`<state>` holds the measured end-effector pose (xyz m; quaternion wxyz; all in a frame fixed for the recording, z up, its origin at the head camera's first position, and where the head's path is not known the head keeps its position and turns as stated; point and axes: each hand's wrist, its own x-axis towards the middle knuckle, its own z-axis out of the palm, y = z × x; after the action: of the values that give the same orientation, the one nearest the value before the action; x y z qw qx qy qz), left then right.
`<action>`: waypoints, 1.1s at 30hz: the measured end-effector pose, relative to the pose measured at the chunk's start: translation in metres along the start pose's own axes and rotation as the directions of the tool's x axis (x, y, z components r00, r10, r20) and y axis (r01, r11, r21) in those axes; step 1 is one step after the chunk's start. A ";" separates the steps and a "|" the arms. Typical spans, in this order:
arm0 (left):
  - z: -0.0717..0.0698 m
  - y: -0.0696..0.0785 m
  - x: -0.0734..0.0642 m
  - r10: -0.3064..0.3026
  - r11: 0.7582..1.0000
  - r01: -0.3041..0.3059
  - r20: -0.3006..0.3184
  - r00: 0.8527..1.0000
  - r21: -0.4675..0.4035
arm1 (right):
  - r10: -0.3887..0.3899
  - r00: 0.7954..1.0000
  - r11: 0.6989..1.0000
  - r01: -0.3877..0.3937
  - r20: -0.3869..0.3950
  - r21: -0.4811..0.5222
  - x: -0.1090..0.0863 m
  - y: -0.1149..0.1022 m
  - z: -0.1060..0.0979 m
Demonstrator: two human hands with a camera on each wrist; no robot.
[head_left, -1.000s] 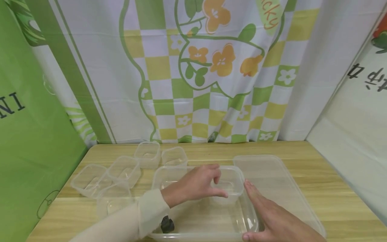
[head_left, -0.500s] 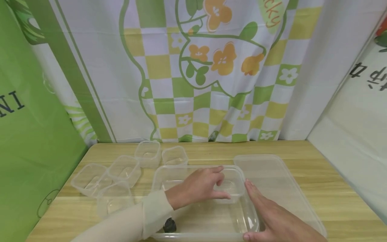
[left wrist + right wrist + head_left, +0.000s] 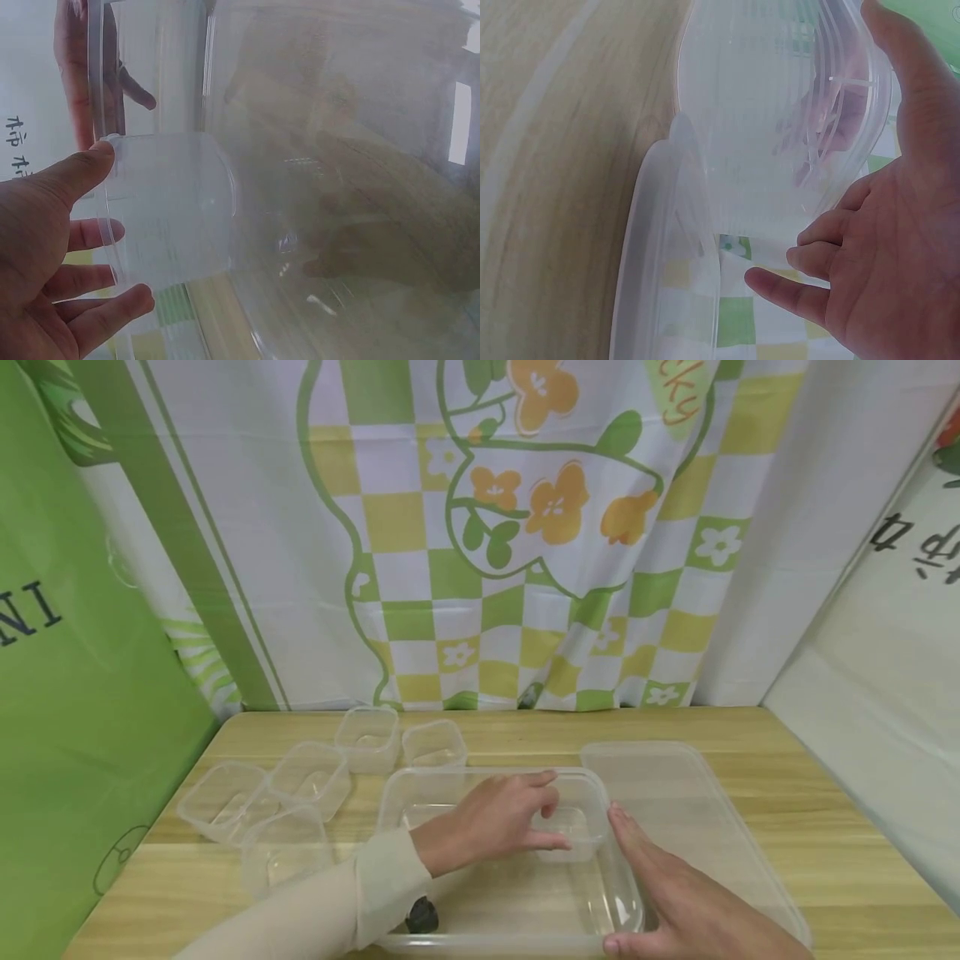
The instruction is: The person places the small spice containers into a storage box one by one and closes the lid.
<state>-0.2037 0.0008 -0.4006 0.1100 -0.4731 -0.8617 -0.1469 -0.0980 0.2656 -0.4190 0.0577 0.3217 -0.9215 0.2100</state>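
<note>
You can read the letters "NI" [image 3: 30,612] on the green cloth [image 3: 97,718], a cropped "cky" [image 3: 678,395] on the curtain [image 3: 498,627], and partly cropped Chinese characters [image 3: 917,550] on the white cloth [image 3: 877,693].

The left sleeve [image 3: 277,914] is long, plain and pale cream. It ends in a wide, loose cuff [image 3: 392,881], faintly grey-green and softly creased, set off by a seam [image 3: 357,902]. At the cuff's lower edge shows a small black piece [image 3: 423,917], rounded and lumpy, its details too small to tell. The left hand [image 3: 491,822] and right hand [image 3: 686,897] are bare, with slim fingers [image 3: 787,296].
</note>
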 end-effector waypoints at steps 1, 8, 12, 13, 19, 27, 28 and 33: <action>0.000 0.000 0.000 -0.001 1.000 0.001 0.001 1.000 0.003 | -0.001 1.000 1.000 0.001 0.000 -0.001 0.000 0.000 0.000; -0.001 0.000 0.000 0.006 0.999 -0.006 -0.008 1.000 0.039 | -0.003 1.000 1.000 0.003 0.001 0.000 0.000 0.000 -0.001; -0.001 0.001 0.000 0.004 0.997 -0.005 0.008 1.000 0.080 | -0.007 1.000 1.000 0.007 -0.001 0.000 0.000 0.001 -0.001; -0.002 0.001 0.001 0.003 0.996 -0.004 0.015 1.000 0.088 | -0.007 1.000 1.000 0.007 -0.001 0.002 0.000 0.001 -0.001; -0.004 0.002 0.001 0.036 0.991 -0.035 -0.007 0.999 0.129 | 0.010 0.999 0.999 -0.011 0.030 0.032 0.001 0.000 0.000; -0.019 0.004 0.003 0.068 0.987 -0.056 -0.077 0.995 0.150 | 0.018 0.999 0.999 -0.020 0.047 0.050 0.002 -0.001 0.000; -0.021 0.004 0.003 0.070 0.987 -0.057 -0.078 0.995 0.152 | 0.016 0.999 0.999 -0.018 0.045 0.047 0.001 -0.001 0.000; -0.032 0.003 -0.002 0.106 0.984 -0.084 -0.132 0.986 0.159 | 0.016 0.999 0.998 -0.018 0.049 0.056 0.001 0.000 -0.001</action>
<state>-0.1980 -0.0105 -0.3713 0.2132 -0.4925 -0.8369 -0.1077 -0.0990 0.2651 -0.4181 0.0243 0.3204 -0.9190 0.2286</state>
